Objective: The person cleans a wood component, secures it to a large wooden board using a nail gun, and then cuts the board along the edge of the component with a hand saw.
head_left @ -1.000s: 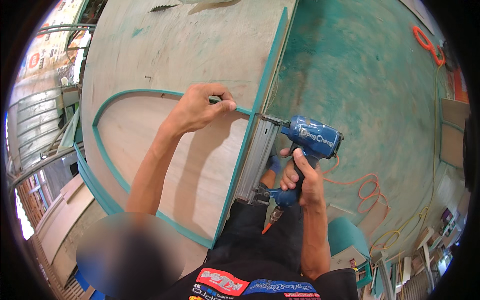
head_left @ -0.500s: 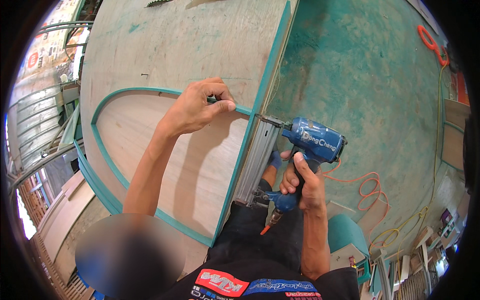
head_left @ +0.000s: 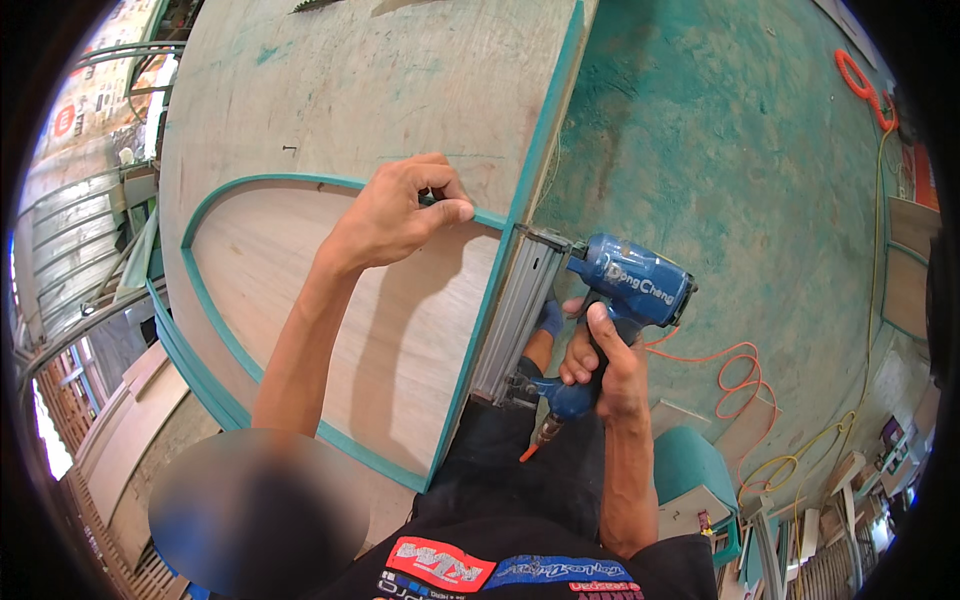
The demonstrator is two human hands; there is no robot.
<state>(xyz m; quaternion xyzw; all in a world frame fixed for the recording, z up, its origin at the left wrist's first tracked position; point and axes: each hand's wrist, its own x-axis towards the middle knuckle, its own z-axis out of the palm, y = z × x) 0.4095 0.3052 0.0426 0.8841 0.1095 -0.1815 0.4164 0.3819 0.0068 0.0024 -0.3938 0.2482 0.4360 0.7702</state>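
Observation:
My left hand [head_left: 405, 215] is closed in a pinch on the teal curved strip [head_left: 255, 180], close to where it meets a straight teal strip [head_left: 460, 395]. My right hand [head_left: 607, 365] grips the handle of a blue nail gun [head_left: 635, 275], thumb along its back. The gun lies sideways, its nose at the outer side of the straight strip, level with that joint. Its silver magazine [head_left: 515, 310] runs along the table edge. The strips form a bullet-shaped frame over a pale wooden board [head_left: 400, 330]. My left fingertips partly cover the strip.
A loose screw or nail [head_left: 289, 149] lies on the wooden tabletop [head_left: 350, 95]. An orange air hose [head_left: 740, 365] coils on the green-stained floor [head_left: 720, 180]. A teal stool [head_left: 690, 465] stands by my right forearm. Wood offcuts [head_left: 850, 490] pile at right; curved teal strips [head_left: 195, 365] lean at left.
Almost nothing differs. The nail gun and the strip joint at its nose sit very slightly further right; both hands keep their grips.

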